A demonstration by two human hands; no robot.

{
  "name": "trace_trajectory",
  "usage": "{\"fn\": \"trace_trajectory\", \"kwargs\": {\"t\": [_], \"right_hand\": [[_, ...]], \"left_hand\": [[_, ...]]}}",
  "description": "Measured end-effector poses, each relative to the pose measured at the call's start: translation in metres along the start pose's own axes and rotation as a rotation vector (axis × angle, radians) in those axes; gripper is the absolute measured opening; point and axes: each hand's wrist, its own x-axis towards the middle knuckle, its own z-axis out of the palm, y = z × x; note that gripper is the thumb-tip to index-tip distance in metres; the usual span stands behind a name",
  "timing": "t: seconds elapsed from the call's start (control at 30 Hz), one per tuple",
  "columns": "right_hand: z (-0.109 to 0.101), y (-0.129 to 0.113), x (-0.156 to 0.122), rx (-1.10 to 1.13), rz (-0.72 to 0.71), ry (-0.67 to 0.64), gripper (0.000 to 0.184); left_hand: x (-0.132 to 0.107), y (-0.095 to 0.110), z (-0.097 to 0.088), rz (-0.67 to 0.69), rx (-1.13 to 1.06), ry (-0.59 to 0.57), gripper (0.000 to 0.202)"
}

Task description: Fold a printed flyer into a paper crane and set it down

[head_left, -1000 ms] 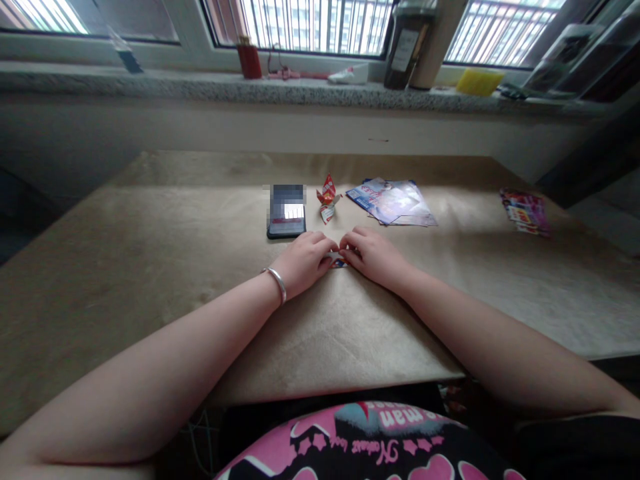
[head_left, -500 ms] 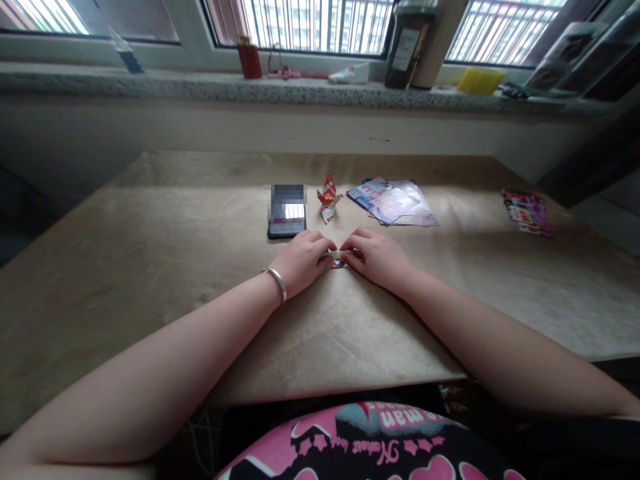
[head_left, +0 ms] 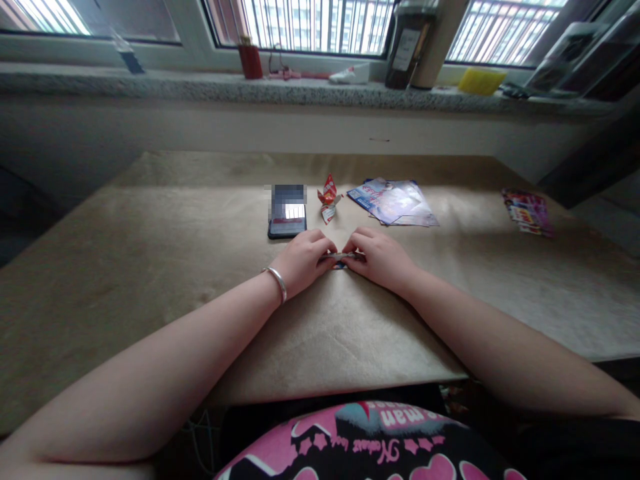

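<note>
Between my two hands is a small strip of printed paper (head_left: 341, 265), its raised edge pale and its lower part blue and white. My left hand (head_left: 307, 259), with a silver bangle at the wrist, pinches the strip's left end. At the other end, the fingers and thumb of my right hand (head_left: 377, 257) are closed on it too. Most of the paper is hidden under the fingers. Just beyond my hands stands a folded red and white paper shape (head_left: 329, 199) with pointed petals.
A phone (head_left: 287, 227) lies beyond my left hand. Glossy printed sheets (head_left: 393, 200) are stacked past my right hand, and a colourful pile of printed paper (head_left: 527, 212) lies farther right. Behind the table (head_left: 150, 267), the windowsill (head_left: 200, 83) bears a dark jar (head_left: 407, 50) and a yellow object (head_left: 481, 81).
My fingertips have shifted slightly along the paper, and its raised edge looks lower and flatter between them. Everything else on the table stays where it was.
</note>
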Motion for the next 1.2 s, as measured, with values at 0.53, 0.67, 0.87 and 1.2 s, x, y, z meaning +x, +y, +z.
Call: {"fn": "trace_trajectory", "kwargs": {"t": [0.53,0.67,0.87,1.2], "right_hand": [[-0.004,-0.003,-0.003,0.041,-0.066,-0.064,0.004],[-0.003,-0.003,-0.003,0.018,-0.089,-0.060,0.007],[-0.002,-0.005,-0.002,0.042,-0.090,-0.033,0.009],[-0.014,-0.003,-0.004,-0.094,-0.030,-0.133,0.010]], "left_hand": [[-0.001,0.006,-0.002,0.077,-0.019,-0.018,0.003],[-0.001,0.004,-0.001,0.115,0.039,-0.028,0.010],[-0.002,0.004,-0.003,0.108,0.114,-0.025,0.017],[-0.002,0.009,-0.008,0.111,0.203,-0.077,0.019]]}}
